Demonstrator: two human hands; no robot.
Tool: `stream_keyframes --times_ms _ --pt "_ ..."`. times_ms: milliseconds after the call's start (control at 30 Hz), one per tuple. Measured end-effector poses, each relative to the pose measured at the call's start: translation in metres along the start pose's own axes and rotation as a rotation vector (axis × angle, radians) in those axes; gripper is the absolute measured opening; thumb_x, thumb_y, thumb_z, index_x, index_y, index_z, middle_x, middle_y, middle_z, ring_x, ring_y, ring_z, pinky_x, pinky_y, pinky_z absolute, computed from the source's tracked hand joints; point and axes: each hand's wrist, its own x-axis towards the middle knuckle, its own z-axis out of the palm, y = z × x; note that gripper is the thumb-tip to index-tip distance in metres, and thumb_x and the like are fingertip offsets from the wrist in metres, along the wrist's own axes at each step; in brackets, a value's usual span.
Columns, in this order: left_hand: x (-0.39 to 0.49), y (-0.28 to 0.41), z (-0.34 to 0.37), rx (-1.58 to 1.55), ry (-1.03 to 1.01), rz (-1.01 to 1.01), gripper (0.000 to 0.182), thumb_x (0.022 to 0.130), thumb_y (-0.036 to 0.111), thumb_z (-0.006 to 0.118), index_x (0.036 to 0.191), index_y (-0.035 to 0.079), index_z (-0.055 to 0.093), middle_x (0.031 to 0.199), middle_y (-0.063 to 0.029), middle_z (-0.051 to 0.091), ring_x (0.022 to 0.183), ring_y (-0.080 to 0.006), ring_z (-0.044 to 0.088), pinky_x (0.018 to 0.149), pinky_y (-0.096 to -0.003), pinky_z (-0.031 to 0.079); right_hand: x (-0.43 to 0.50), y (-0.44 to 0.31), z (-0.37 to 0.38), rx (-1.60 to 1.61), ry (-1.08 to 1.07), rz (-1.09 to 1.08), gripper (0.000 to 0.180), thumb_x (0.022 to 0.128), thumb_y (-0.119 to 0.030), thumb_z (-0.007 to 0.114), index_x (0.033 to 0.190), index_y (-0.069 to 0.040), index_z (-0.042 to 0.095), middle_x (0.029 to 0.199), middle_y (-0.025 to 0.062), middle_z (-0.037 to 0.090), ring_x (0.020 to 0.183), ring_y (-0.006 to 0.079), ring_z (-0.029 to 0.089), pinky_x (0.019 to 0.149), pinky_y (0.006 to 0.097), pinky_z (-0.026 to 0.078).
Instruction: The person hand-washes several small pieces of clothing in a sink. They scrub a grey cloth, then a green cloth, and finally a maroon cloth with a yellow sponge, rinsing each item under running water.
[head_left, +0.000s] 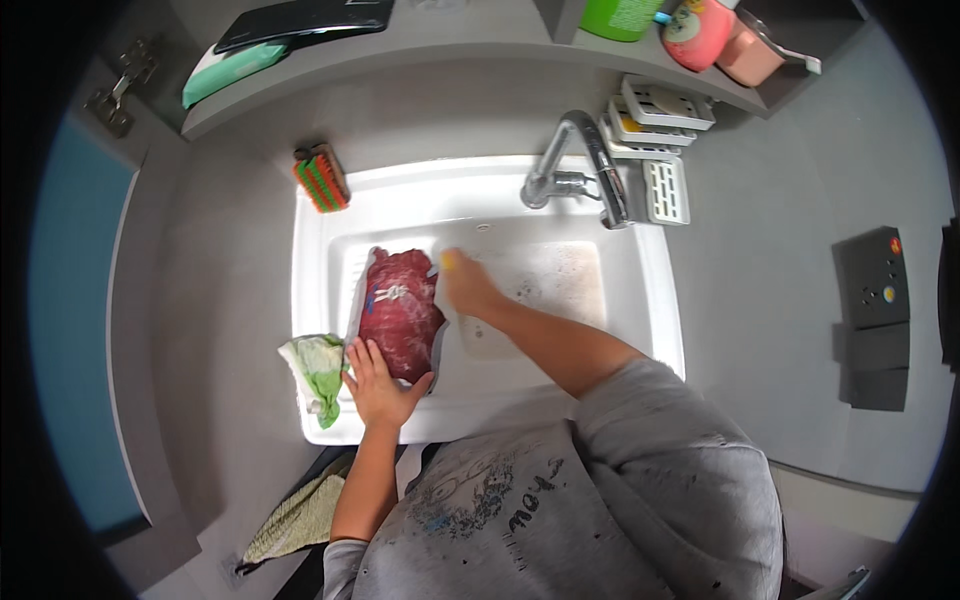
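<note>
A wet dark-red garment (401, 322), folded into a bundle, lies on the left side of a white laundry sink (487, 416). It has a small white and blue mark and whitish smears on its surface. My left hand (381, 386) is spread flat with its fingers on the garment's near end. Just right of the garment, my right hand (469, 283) is blurred, its fingers closed around a small yellow piece (448, 259) that is mostly hidden. A green and white cloth or bag (319, 371) hangs over the sink's left rim beside my left hand.
A chrome faucet (577, 161) stands at the sink's back right. An orange and green scrub brush (321, 180) sits at the back left corner. White soap racks (660, 120) are mounted behind the faucet. A grey shelf (465, 56) with bottles crosses the back.
</note>
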Motion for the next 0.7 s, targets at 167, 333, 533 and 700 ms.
stream_keyframes --times_ms 167,333,533,700 --pt "-0.004 0.002 -0.001 -0.026 0.028 0.008 0.121 0.066 0.062 0.075 0.151 -0.003 0.018 0.158 -0.0222 0.015 0.148 -0.0343 0.008 0.117 -0.0567 0.007 -0.065 0.018 -0.226 -0.317 0.582 0.261 0.034 0.101 -0.027 0.039 0.101 0.0 0.06 0.089 0.0257 0.066 0.086 0.042 0.064 0.075 0.051 0.049" --pt "0.001 0.0 0.009 0.003 0.069 0.052 0.119 0.065 0.068 0.072 0.149 -0.003 0.024 0.158 -0.0231 0.016 0.148 -0.0366 0.012 0.114 -0.0618 0.008 -0.021 0.094 -0.323 -0.796 0.628 0.334 0.033 0.09 -0.023 0.058 0.112 0.001 0.056 0.105 0.0278 0.059 0.096 0.0457 0.058 0.085 0.0509 0.049" --pt "-0.007 -0.001 0.0 0.018 0.026 0.094 0.103 0.074 0.063 0.068 0.149 0.003 0.031 0.158 -0.0248 0.013 0.147 -0.0389 0.01 0.114 -0.0617 0.003 -0.041 -0.013 -0.217 -0.375 0.39 0.147 0.032 0.09 -0.023 0.061 0.113 0.0 0.062 0.119 0.0211 0.061 0.112 0.0352 0.058 0.091 0.0434 0.048" --pt "0.035 0.012 0.005 -0.1 0.104 0.343 0.084 0.086 0.047 0.062 0.146 -0.004 0.031 0.156 -0.0223 0.021 0.147 -0.0348 0.016 0.118 -0.0506 0.01 0.002 -0.025 -0.001 -0.311 0.019 -0.061 0.05 0.086 -0.038 0.067 0.125 -0.008 0.059 0.134 0.0153 0.054 0.121 0.0328 0.052 0.101 0.0384 0.043"
